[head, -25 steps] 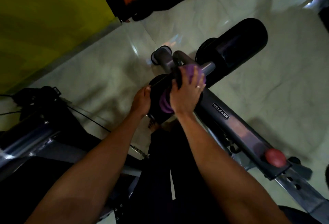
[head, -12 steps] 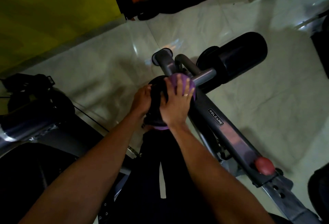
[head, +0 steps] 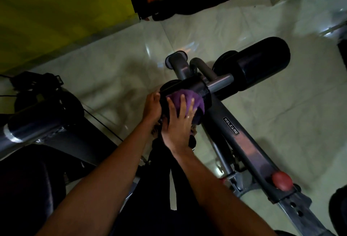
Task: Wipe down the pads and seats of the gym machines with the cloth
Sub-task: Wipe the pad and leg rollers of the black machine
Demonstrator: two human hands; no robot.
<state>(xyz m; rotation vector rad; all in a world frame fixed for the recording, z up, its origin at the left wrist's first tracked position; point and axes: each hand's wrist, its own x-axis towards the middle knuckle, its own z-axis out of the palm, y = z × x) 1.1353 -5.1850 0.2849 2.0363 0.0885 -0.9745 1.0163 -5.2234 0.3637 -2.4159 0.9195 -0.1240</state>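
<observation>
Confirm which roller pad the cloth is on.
The near roller pad, where the right hand presses the purple cloth; the far roller pad is bare.

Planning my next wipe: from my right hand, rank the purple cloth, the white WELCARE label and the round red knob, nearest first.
1. Purple cloth, under the right hand, on black roller pad.
2. White WELCARE label, to the right.
3. Round red knob, lower right.

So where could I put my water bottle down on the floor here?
Two bare floor patches: one between the yellow wall and the near pad, one right of the grey bar, between the far pad and red knob. It's crowded at the near pad, where the left hand holds it and the right hand presses the cloth.
</observation>
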